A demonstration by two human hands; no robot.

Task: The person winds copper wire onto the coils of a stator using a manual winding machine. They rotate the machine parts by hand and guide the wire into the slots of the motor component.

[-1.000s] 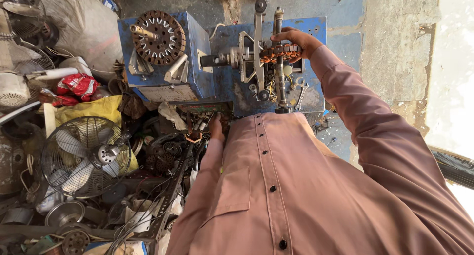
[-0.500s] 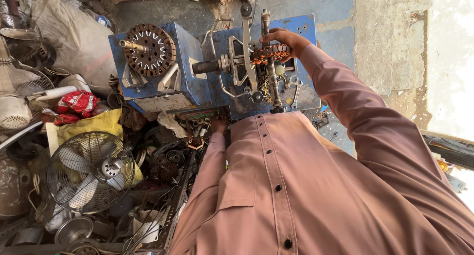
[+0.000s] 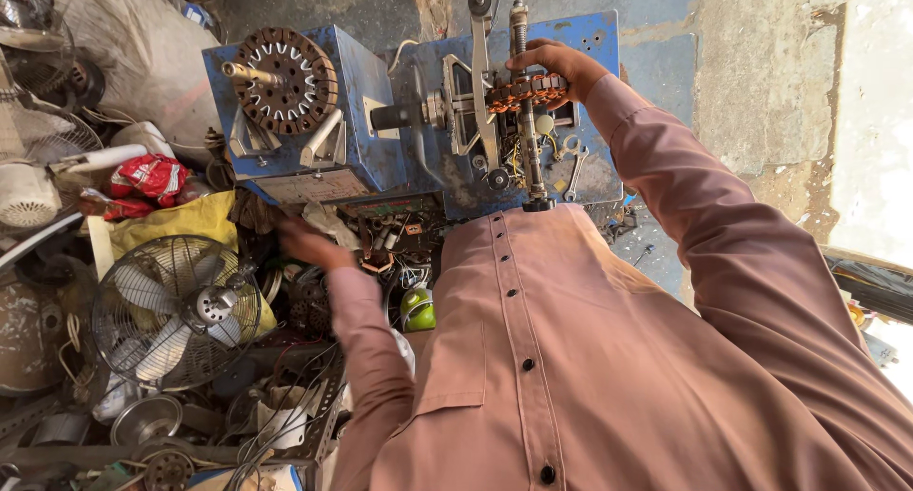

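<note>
A blue coil-winding machine (image 3: 380,148) stands in front of me, above my pink shirt. My right hand (image 3: 563,65) reaches up to it and closes its fingers over a row of copper-wound coils (image 3: 518,93) on the machine's spindle, beside an upright threaded rod (image 3: 525,139). My left hand (image 3: 306,242) is down at the left, just under the machine's lower edge, among loose wires and scrap parts. It is blurred, so its grip is unclear. A round motor stator (image 3: 285,78) sits on the machine's left block.
A small table fan (image 3: 177,310) lies at the lower left amid wires, metal bowls and motor parts. A red packet (image 3: 147,177) and yellow bag (image 3: 181,221) lie left of the machine. A green object (image 3: 418,310) sits by my shirt. A concrete wall (image 3: 761,72) is on the right.
My left hand has moved left from the machine's lower edge into the clutter. My right hand has stayed on the copper coils. The view has shifted slightly.
</note>
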